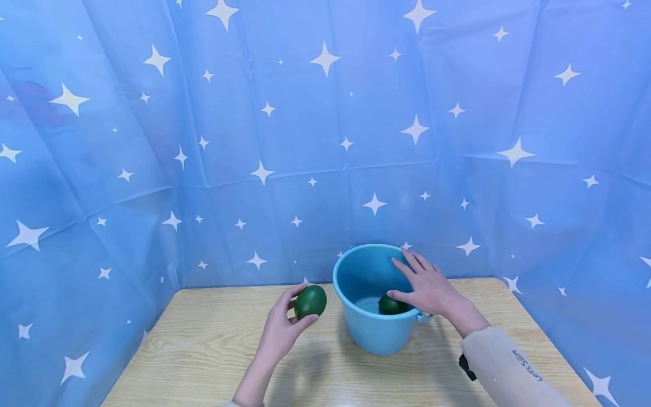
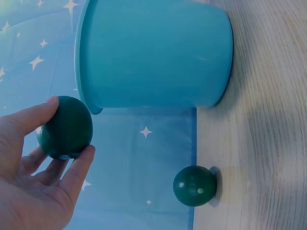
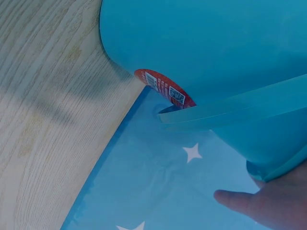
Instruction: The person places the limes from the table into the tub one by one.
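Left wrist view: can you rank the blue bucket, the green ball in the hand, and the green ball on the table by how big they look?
1. Blue bucket, by far the largest.
2. Green ball in the left hand.
3. Green ball on the table.
The held ball looks bigger, but it is nearer the camera, so the two balls may really match.
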Motion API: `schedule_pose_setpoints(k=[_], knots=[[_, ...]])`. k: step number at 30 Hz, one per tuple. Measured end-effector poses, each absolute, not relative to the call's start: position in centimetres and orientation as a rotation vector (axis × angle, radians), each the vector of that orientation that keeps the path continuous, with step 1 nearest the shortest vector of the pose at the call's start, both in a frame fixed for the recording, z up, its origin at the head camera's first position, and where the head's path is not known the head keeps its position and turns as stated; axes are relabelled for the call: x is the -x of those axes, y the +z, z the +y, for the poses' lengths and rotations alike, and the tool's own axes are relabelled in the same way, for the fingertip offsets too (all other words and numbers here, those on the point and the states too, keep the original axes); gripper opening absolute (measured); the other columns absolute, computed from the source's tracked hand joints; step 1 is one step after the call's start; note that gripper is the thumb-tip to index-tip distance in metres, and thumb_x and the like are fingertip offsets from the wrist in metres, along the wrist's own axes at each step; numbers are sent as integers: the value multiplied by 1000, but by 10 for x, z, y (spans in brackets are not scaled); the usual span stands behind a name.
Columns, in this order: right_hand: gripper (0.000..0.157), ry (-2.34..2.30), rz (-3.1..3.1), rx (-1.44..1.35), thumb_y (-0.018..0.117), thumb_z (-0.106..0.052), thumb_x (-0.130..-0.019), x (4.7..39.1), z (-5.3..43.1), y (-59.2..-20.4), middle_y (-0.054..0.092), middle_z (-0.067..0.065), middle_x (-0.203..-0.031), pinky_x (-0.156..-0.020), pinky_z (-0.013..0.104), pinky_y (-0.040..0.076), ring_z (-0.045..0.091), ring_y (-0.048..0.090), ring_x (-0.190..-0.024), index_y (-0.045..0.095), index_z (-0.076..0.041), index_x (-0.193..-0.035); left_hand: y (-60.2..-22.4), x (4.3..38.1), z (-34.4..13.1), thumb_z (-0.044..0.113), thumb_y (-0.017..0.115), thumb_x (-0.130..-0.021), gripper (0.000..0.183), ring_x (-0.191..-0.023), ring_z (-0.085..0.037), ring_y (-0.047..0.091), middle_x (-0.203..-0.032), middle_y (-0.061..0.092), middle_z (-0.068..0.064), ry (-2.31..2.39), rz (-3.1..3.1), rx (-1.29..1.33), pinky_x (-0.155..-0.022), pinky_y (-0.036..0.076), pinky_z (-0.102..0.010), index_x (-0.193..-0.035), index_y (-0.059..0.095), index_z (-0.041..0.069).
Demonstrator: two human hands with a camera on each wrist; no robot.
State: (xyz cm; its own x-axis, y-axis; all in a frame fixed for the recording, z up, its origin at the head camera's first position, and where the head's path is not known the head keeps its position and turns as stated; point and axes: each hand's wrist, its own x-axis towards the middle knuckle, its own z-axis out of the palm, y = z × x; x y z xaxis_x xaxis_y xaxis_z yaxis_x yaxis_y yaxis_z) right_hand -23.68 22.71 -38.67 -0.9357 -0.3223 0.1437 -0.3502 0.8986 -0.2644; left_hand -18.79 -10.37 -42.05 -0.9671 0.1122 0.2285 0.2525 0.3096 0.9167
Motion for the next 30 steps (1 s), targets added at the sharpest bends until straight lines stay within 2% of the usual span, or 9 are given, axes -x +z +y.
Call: schedule_pose_setpoints(k=[5, 12, 26, 30], knots=[[86, 433, -2968, -529, 59, -61, -91, 237, 227, -386, 21, 24, -164, -110, 77, 23, 51, 19, -148, 34, -9, -155, -419, 188, -103, 14, 79, -85, 64, -125, -36, 56, -146, 52, -13, -1732, -2449, 339, -89, 61, -32, -143, 51, 16], [86, 430, -2967, -534, 59, -61, -91, 237, 227, -386, 21, 24, -163, -110, 77, 24, 51, 19, -148, 34, -9, -155, -418, 187, -102, 15, 79, -86, 64, -125, -36, 56, -147, 51, -14, -1728, -2452, 348, -89, 60, -31, -143, 51, 16], [86, 438, -2968, -532, 60, -60, -91, 236, 227, -385, 21, 25, -163, -110, 77, 24, 51, 19, -148, 34, -9, -155, -417, 188, -96, 16, 79, -85, 62, -123, -36, 56, -152, 46, -15, -1702, -2455, 371, -92, 60, -44, -141, 52, 14], [86, 436, -2966, -532, 59, -61, -91, 236, 227, -385, 21, 24, -163, -110, 77, 24, 51, 19, -148, 35, -9, -155, -417, 186, -96, 15, 79, -85, 62, -122, -35, 56, -152, 47, -14, -1704, -2452, 377, -92, 59, -44, -141, 52, 13]])
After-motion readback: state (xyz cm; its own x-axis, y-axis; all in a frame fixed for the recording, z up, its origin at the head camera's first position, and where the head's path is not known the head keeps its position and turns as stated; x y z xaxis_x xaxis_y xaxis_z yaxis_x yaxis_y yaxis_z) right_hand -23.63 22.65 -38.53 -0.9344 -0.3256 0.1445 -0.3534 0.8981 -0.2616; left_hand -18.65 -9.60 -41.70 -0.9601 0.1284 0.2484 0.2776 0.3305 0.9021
